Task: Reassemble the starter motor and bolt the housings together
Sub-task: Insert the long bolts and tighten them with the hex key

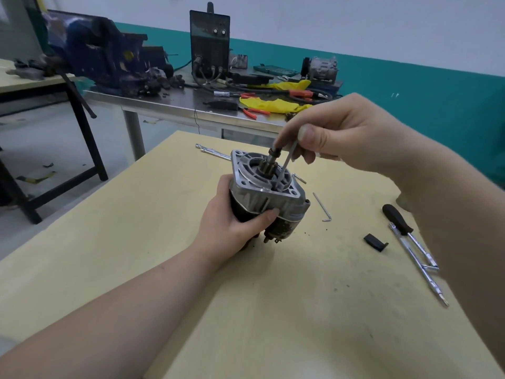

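Workshop, white wall over a teal band; pale yellow-tan wooden surface (pixel 114 263) in front, steel bench behind carrying a dark welding unit (pixel 210 42), a blue bench vise (pixel 101 53), yellow rags and red-handled pliers.

Item: starter motor with silver cast-aluminium nose housing and black cylindrical body (pixel 266 195), held upright just above the surface, long axis near vertical, flange face and dark pinion gear (pixel 270 166) turned upward.

Left hand (pixel 232 225): wrapped around the black body from the near-left side, thumb across the housing skirt, steadying it.

Right hand (pixel 341 132): above and to the right of the motor, fingers pinching the short arm of a slim silver hex key (pixel 285 168). The key's long arm slants down-left into the flange face beside the pinion, seemingly seated in a housing bolt; the bolt head itself is hidden.

Judgement: bolting stage. Turning calls for the key kept in line with the bolt, roughly parallel to the motor's axis.

Loose on the surface, right side: a second small hex key (pixel 322 207), black-handled screwdriver (pixel 397 220), chrome socket extension bars (pixel 420 269), small black plastic clip (pixel 375 242).
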Demonstrator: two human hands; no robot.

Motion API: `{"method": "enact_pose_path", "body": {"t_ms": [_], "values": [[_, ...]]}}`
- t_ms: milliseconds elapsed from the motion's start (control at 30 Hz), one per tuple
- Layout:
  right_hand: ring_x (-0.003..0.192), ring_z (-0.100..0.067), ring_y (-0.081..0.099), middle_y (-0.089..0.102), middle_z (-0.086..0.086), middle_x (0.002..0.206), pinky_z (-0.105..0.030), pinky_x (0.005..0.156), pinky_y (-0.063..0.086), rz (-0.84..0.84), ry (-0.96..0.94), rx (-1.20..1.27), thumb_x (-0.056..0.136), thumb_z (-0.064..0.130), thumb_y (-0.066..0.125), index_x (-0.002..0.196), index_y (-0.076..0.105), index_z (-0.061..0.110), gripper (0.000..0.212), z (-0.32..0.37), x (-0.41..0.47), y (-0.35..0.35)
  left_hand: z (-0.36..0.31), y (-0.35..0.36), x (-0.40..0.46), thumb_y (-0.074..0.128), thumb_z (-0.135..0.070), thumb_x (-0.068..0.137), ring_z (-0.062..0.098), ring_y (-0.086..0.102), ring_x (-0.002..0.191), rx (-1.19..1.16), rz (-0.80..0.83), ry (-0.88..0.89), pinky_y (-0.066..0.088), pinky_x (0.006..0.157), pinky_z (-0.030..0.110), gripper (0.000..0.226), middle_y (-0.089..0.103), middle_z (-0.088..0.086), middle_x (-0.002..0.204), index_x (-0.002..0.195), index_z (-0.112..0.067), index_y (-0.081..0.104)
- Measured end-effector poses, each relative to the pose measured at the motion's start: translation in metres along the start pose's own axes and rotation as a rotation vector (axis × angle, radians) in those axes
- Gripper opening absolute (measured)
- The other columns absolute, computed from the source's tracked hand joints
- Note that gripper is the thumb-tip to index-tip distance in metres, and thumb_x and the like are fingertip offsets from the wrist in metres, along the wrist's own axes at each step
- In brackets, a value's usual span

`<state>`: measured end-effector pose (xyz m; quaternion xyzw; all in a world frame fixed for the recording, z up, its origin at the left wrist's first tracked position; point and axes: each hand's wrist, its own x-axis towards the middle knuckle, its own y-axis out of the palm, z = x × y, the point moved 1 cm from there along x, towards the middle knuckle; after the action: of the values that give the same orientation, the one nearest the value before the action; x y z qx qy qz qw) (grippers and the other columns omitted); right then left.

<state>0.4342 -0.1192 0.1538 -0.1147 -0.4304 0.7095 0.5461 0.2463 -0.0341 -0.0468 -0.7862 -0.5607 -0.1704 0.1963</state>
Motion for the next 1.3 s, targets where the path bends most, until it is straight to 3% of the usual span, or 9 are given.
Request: {"method": "enact_pose_path", "body": {"t_ms": [100, 200, 333, 467, 633, 767, 967, 1067, 1300], "values": [[0.078, -0.022, 0.067, 0.073, -0.009, 0.086, -0.029, 0.069, 0.055, -0.020, -0.028, -0.185, 0.098, 0.051, 0.058, 0.104, 0.079, 0.014, 0.043, 0.000, 0.003, -0.004, -0.001, 0.000, -0.001, 0.086, -0.078, 0.070, 0.006, 0.069, 0.123, -0.007, 0.000, -0.007, 0.057, 0.098, 0.043, 0.075, 0.072, -0.021, 0.131, 0.130, -0.050, 0.051], [0.061, -0.026, 0.057, 0.061, -0.007, 0.064, -0.035, 0.054, 0.044, -0.136, -0.106, -0.465, 0.105, 0.052, 0.050, 0.079, 0.072, 0.011, 0.053, 0.005, 0.002, 0.000, -0.001, 0.001, -0.001, 0.088, -0.077, 0.070, 0.006, 0.070, 0.121, 0.002, 0.001, -0.018, 0.058, 0.096, 0.042, 0.074, 0.073, -0.020, 0.129, 0.129, -0.052, 0.051], [0.050, -0.020, 0.048, 0.045, 0.001, 0.048, -0.032, 0.053, 0.034, -0.331, 0.294, -0.840, 0.106, 0.066, 0.032, 0.056, 0.048, 0.012, 0.076, 0.015, 0.009, 0.014, 0.001, 0.005, 0.000, 0.088, -0.078, 0.068, 0.006, 0.071, 0.118, 0.039, -0.010, -0.024, 0.061, 0.095, 0.051, 0.077, 0.074, -0.021, 0.127, 0.128, -0.046, 0.052], [0.038, -0.013, 0.049, 0.055, 0.000, 0.042, -0.026, 0.051, 0.042, -0.250, 0.580, -0.310, 0.102, 0.066, 0.050, 0.050, 0.067, 0.009, 0.079, 0.017, 0.015, 0.006, 0.001, 0.003, -0.001, 0.087, -0.078, 0.068, 0.007, 0.071, 0.119, 0.026, -0.002, -0.009, 0.061, 0.096, 0.053, 0.076, 0.073, -0.021, 0.129, 0.128, -0.048, 0.051], [0.034, -0.018, 0.026, 0.038, -0.006, 0.041, -0.021, 0.046, 0.018, -0.169, 0.702, 0.149, 0.104, 0.038, 0.056, 0.043, 0.062, 0.010, 0.067, 0.010, 0.014, 0.002, 0.002, 0.003, -0.001, 0.088, -0.077, 0.070, 0.007, 0.070, 0.121, 0.028, -0.006, -0.001, 0.060, 0.098, 0.051, 0.077, 0.072, -0.021, 0.130, 0.131, -0.045, 0.051], [0.039, -0.017, 0.025, 0.039, -0.006, 0.042, -0.023, 0.047, 0.017, -0.068, 0.703, 0.487, 0.103, 0.044, 0.056, 0.050, 0.063, 0.010, 0.063, -0.003, 0.009, 0.005, 0.002, 0.002, 0.000, 0.087, -0.078, 0.071, 0.004, 0.069, 0.121, 0.028, -0.014, 0.008, 0.059, 0.096, 0.044, 0.075, 0.072, -0.022, 0.130, 0.130, -0.050, 0.051], [0.055, -0.022, 0.045, 0.057, -0.012, 0.067, -0.025, 0.044, 0.031, -0.319, 0.395, 0.525, 0.100, 0.056, 0.063, 0.092, 0.072, 0.018, 0.040, -0.023, -0.004, 0.022, 0.004, 0.002, 0.000, 0.088, -0.077, 0.070, 0.005, 0.069, 0.121, 0.016, -0.003, 0.003, 0.059, 0.095, 0.042, 0.077, 0.073, -0.020, 0.129, 0.131, -0.047, 0.052], [0.059, -0.021, 0.050, 0.058, -0.015, 0.077, -0.026, 0.046, 0.033, -0.425, 0.134, 0.581, 0.097, 0.048, 0.066, 0.086, 0.073, 0.020, 0.031, -0.028, -0.009, 0.031, 0.002, 0.001, -0.001, 0.086, -0.079, 0.069, 0.003, 0.069, 0.119, 0.026, -0.001, 0.006, 0.057, 0.093, 0.036, 0.075, 0.073, -0.022, 0.128, 0.128, -0.048, 0.051], [0.072, -0.029, 0.062, 0.062, -0.020, 0.088, -0.032, 0.053, 0.050, -0.187, 0.035, 0.579, 0.098, 0.025, 0.067, 0.121, 0.075, 0.017, 0.025, -0.029, -0.012, 0.019, 0.000, 0.001, -0.001, 0.086, -0.079, 0.069, 0.005, 0.069, 0.121, 0.011, -0.007, 0.010, 0.056, 0.095, 0.035, 0.076, 0.073, -0.022, 0.128, 0.129, -0.049, 0.051]]}}
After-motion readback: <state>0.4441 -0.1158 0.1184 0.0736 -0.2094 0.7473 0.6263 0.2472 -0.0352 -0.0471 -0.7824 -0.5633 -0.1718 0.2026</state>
